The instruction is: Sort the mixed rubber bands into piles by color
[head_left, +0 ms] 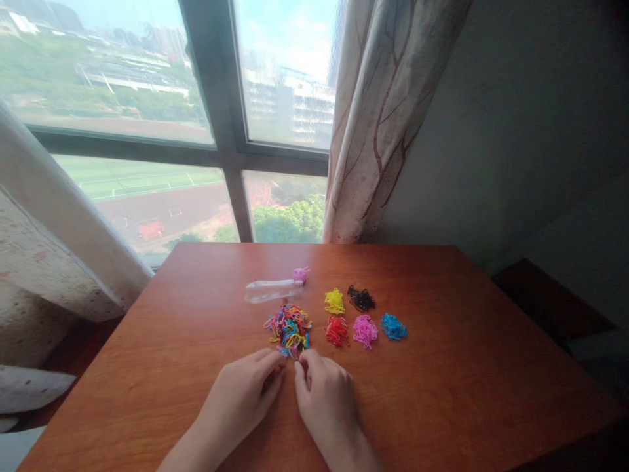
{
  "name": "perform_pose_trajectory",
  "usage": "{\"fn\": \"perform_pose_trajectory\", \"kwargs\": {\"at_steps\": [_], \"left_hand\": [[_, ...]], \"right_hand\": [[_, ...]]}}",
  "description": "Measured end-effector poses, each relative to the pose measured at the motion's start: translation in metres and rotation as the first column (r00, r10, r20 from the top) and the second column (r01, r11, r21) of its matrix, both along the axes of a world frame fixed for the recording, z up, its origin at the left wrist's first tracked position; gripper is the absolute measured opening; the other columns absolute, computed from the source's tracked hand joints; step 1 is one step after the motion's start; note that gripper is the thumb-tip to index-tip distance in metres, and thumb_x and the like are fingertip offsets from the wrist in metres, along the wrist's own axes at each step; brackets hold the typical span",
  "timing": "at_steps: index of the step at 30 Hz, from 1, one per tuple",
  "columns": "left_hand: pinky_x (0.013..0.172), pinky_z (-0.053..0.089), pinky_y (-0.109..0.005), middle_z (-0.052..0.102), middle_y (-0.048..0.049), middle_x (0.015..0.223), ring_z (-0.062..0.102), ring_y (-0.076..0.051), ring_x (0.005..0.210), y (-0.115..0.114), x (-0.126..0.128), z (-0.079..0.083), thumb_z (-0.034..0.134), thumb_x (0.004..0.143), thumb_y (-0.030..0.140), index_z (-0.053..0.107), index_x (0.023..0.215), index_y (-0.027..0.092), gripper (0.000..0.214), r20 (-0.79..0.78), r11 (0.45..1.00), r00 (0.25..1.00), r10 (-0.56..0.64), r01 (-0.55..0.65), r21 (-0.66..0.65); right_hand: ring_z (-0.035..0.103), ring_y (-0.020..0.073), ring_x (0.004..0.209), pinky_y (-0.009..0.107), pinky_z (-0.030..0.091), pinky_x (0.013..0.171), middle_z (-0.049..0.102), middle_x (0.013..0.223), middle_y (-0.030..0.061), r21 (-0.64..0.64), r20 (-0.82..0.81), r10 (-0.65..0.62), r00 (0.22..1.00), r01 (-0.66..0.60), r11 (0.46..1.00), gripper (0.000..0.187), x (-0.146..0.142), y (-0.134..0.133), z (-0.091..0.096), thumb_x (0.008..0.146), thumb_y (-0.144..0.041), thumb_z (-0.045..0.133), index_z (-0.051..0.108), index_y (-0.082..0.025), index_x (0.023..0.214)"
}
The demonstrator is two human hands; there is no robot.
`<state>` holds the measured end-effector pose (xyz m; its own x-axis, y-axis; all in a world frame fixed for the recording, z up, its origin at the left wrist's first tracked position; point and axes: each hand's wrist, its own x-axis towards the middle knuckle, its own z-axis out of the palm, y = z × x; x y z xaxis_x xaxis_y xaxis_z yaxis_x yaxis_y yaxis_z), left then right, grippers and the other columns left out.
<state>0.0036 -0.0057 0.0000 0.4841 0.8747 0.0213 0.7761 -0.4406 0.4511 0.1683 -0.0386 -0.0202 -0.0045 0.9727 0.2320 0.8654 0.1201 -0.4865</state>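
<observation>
A mixed pile of small coloured rubber bands (289, 328) lies on the wooden table, right in front of both hands. My left hand (248, 387) rests at the pile's near left edge, its thumb and fingers bent into a pinch close to a few loose bands. Beside it, at the near right edge, my right hand (328, 393) is also pinched, its fingertips by the lowest bands. What either pinch holds is too small to make out. Single-colour heaps lie to the right: yellow bands (335, 301), black bands (362, 299), red bands (337, 331), pink bands (365, 332) and blue bands (394, 326).
Behind the mixed pile lies a clear plastic bag or tube (272, 290) with a pink-purple piece (301, 275) at its right end. The brown table (457, 393) reaches back to a window (228, 131), with curtains (378, 118) on both sides.
</observation>
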Motion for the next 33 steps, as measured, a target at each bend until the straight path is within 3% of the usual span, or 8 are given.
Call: {"fn": "perform_pose_trajectory", "kwargs": {"at_steps": [11, 16, 25, 33], "left_hand": [[0.068, 0.048, -0.021, 0.072, -0.0006, 0.093, 0.069, -0.016, 0.083, 0.000, -0.001, 0.002, 0.043, 0.091, 0.015, 0.064, 0.096, 0.026, 0.024, 0.079, 1.000, 0.997, -0.015, 0.017, -0.024], [0.066, 0.047, -0.021, 0.072, -0.0003, 0.091, 0.069, -0.016, 0.080, 0.001, -0.001, 0.002, 0.041, 0.092, 0.017, 0.063, 0.094, 0.026, 0.024, 0.046, 0.999, 0.999, -0.017, 0.018, -0.026], [0.066, 0.047, -0.022, 0.072, 0.0000, 0.094, 0.069, -0.016, 0.080, 0.002, -0.002, 0.002, 0.040, 0.092, 0.016, 0.063, 0.098, 0.028, 0.026, 0.062, 0.999, 0.998, -0.025, 0.027, -0.032], [0.063, 0.046, -0.020, 0.072, -0.0003, 0.087, 0.068, -0.015, 0.074, 0.001, -0.003, -0.001, 0.042, 0.091, 0.016, 0.063, 0.093, 0.026, 0.024, 0.085, 1.000, 0.996, -0.025, 0.025, 0.005]], "right_hand": [[0.058, 0.0140, 0.056, 0.025, 0.030, 0.057, 0.058, 0.060, -0.0037, -0.011, -0.183, -0.025, 0.983, 0.024, 1.000, 0.015, 0.016, -0.006, 0.005, 0.093, -0.023, 0.051, 0.062, -0.023, 0.083], [0.056, 0.0136, 0.053, 0.024, 0.032, 0.056, 0.059, 0.059, -0.0026, 0.033, -0.179, -0.122, 0.976, 0.129, 0.991, 0.021, 0.046, 0.004, 0.014, 0.094, -0.030, 0.049, 0.065, -0.022, 0.083], [0.056, 0.0155, 0.058, 0.025, 0.025, 0.054, 0.063, 0.063, -0.0014, 0.021, 0.104, -0.415, 0.904, 0.415, 0.909, 0.017, 0.129, 0.051, 0.033, 0.091, -0.034, 0.055, 0.068, -0.024, 0.086], [0.054, 0.0121, 0.059, 0.025, 0.021, 0.053, 0.065, 0.068, -0.0009, -0.054, 0.237, -0.414, 0.879, 0.438, 0.898, 0.015, 0.130, 0.085, 0.039, 0.092, -0.032, 0.057, 0.070, -0.024, 0.087]]}}
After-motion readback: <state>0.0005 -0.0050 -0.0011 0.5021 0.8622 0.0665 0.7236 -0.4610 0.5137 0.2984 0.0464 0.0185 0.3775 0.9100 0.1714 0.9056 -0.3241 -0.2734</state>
